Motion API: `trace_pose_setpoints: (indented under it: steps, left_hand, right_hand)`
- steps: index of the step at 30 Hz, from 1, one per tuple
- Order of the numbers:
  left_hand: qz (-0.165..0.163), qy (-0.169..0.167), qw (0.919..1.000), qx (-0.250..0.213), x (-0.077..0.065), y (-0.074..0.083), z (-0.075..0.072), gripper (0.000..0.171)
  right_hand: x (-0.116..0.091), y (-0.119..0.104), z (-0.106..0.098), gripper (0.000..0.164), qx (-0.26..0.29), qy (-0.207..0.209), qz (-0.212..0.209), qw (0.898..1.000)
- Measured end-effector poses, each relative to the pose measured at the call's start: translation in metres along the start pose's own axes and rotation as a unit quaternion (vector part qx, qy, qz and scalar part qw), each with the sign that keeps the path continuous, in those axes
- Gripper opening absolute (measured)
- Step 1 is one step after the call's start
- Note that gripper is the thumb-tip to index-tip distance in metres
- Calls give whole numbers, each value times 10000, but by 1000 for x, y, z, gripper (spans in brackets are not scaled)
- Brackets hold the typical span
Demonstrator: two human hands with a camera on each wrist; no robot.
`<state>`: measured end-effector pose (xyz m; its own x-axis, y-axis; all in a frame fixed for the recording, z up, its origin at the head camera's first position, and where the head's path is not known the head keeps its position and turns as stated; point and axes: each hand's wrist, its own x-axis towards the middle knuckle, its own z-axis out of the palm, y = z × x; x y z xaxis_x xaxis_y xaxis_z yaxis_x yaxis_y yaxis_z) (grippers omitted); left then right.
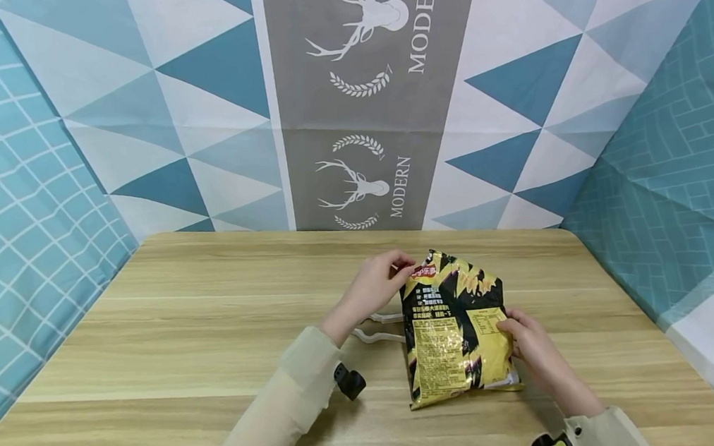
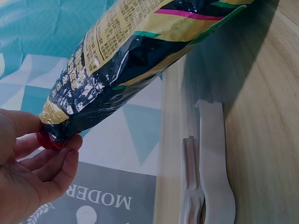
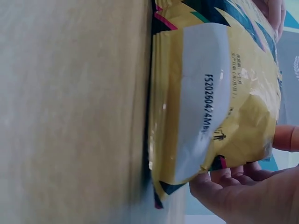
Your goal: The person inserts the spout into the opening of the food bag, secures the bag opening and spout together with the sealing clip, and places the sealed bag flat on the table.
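A yellow and black snack bag (image 1: 438,350), its back covered in print, is propped up over the wooden table between both hands. My left hand (image 1: 377,286) pinches the bag's upper left corner, thumb and fingers about a small red patch in the left wrist view. At the right edge, my right hand (image 1: 531,342) grips the bag with the thumb on its printed face and the fingers behind. A white panel with a date code (image 3: 203,102) shows near the bag's lower end in the right wrist view. Two white wavy strips (image 1: 380,337) stick out left of the bag, partly hidden by it.
The wooden table (image 1: 171,352) ends at the back against a patterned cloth wall (image 1: 346,96). Blue tiled cloth (image 1: 9,175) hangs at the left and teal cloth (image 1: 675,138) at the right. Each wrist wears a small black camera (image 1: 349,381).
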<state>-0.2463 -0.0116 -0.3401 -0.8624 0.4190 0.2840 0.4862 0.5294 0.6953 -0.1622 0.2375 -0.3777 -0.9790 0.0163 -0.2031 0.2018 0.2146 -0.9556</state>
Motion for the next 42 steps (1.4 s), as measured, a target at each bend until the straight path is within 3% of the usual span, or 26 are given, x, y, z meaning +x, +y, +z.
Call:
trace_pose_setpoints:
  steps: [8, 13, 15, 18, 23, 32, 42]
  left_hand:
    - [19, 9, 10000, 32, -2, 0, 1, 24]
    - [16, 23, 10000, 27, -3, 1, 1, 24]
    - [-7, 9, 10000, 46, -3, 2, 1, 24]
    - [-23, -13, 10000, 30, -3, 2, 1, 23]
    - [-32, -22, 10000, -38, -3, 3, 0, 22]
    - [92, -61, 9999, 26, -3, 5, 0, 23]
    - [385, -55, 9991, 183, -3, 10, 0, 24]
  right_hand:
    - [4, -12, -3, 58, -875, 130, -23, 9961]
    - [10, -24, -2, 66, -1272, 224, -518, 9903]
    - [15, -28, -2, 65, -1621, 261, -901, 9823]
    - [22, -34, 0, 61, -2332, 359, -1489, 9603]
    - [32, -42, 6, 63, -3027, 332, -2079, 9296]
    - [49, -57, 14, 58, -3152, -201, -2740, 9084]
    - [67, -77, 21, 55, -3637, -824, -2674, 8885]
